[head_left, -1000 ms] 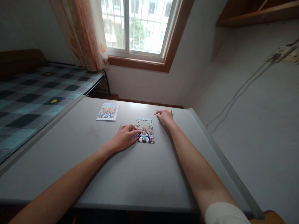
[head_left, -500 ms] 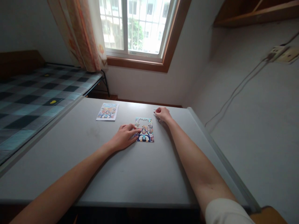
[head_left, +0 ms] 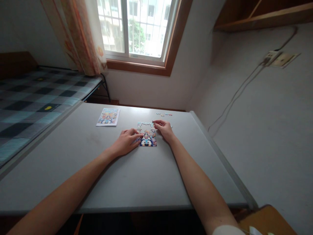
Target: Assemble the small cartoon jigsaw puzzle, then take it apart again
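Observation:
A partly assembled jigsaw puzzle (head_left: 147, 142) lies flat on the grey table (head_left: 137, 179), with a gap in its upper middle where the tabletop shows. My left hand (head_left: 127, 141) rests on its left edge, fingers stretched out over the pieces. At the puzzle's upper right edge, my right hand (head_left: 164, 130) pinches a small puzzle piece (head_left: 153, 122) between thumb and fingertips. Several loose puzzle pieces (head_left: 167, 114) are scattered beyond the right hand. Others lie partly hidden beside that hand.
A printed picture sheet (head_left: 108, 117) lies at the table's far left. A bed with a checked mattress (head_left: 56, 94) stands to the left. The window (head_left: 134, 32) is behind the table. A socket with a cable (head_left: 270, 58) is on the right wall, below a wooden shelf (head_left: 264, 19).
My right hand has moved from the loose pieces back to the puzzle's upper right edge, uncovering those pieces. My left hand stays on the puzzle. The view has turned slightly right.

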Motion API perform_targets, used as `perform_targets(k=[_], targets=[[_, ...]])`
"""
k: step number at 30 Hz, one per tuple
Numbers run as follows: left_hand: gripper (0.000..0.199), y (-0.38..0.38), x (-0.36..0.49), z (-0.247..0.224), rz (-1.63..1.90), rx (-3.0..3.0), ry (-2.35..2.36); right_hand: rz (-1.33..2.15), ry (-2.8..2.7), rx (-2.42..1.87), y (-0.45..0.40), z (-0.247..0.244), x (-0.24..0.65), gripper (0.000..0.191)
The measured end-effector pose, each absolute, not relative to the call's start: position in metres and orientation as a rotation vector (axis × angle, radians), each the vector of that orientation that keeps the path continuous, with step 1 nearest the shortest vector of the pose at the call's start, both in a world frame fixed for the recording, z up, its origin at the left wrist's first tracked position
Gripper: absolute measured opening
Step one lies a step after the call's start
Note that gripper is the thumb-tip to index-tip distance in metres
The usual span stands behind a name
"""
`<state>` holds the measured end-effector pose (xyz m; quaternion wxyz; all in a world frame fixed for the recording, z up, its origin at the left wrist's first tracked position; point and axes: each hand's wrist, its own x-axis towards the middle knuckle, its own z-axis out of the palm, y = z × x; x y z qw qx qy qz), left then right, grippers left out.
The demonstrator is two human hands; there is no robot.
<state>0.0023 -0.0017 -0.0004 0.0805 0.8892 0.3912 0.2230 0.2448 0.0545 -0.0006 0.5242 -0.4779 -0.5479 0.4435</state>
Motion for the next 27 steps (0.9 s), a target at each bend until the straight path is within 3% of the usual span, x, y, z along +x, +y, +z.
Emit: perform_targets(k=[17, 27], targets=[[0.034, -0.001, 0.001, -0.001, 0.663, 2.676, 1.176, 0.609, -1.744, -1.269, 0.034, -0.008, 0.227, 0.017], [0.034, -0.001, 0.001, -0.001, 0.677, 2.670, 1.170, 0.593, -1.836, -1.267, 0.035, -0.011, 0.226, 0.026]])
